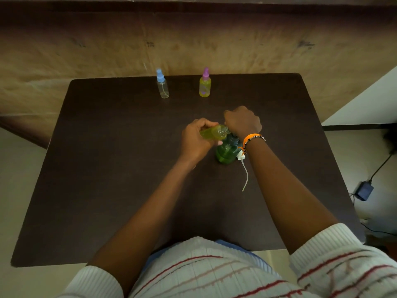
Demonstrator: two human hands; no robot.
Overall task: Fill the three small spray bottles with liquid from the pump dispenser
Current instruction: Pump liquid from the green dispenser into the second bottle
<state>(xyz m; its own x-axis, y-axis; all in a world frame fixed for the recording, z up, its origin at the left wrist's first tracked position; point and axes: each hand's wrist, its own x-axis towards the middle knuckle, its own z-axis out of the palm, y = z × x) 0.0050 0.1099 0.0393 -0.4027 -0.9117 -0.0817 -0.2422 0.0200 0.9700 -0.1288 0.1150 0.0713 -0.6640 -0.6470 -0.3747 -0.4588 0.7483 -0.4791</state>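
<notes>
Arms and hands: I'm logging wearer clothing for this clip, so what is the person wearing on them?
Both forearms are bare. White ribbed sleeves with thin red stripes are pushed up near the elbows. The right wrist carries an orange band and a black-and-white beaded bracelet. The left hand and right hand show no gloves; rings cannot be made out.

three spray bottles (162, 88) (205, 87) (214, 132), one pump dispenser (226, 152), one loose sprayer cap (241, 157)

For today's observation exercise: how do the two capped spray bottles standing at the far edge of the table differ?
The blue-capped bottle looks clear and empty, with its dip tube visible inside; the purple-capped bottle holds yellow-green liquid. The blue-capped bottle stands to the left, the purple-capped bottle to the right, apart from each other. Both stand upright with caps on, untouched by either hand, and look alike in shape and size.
</notes>
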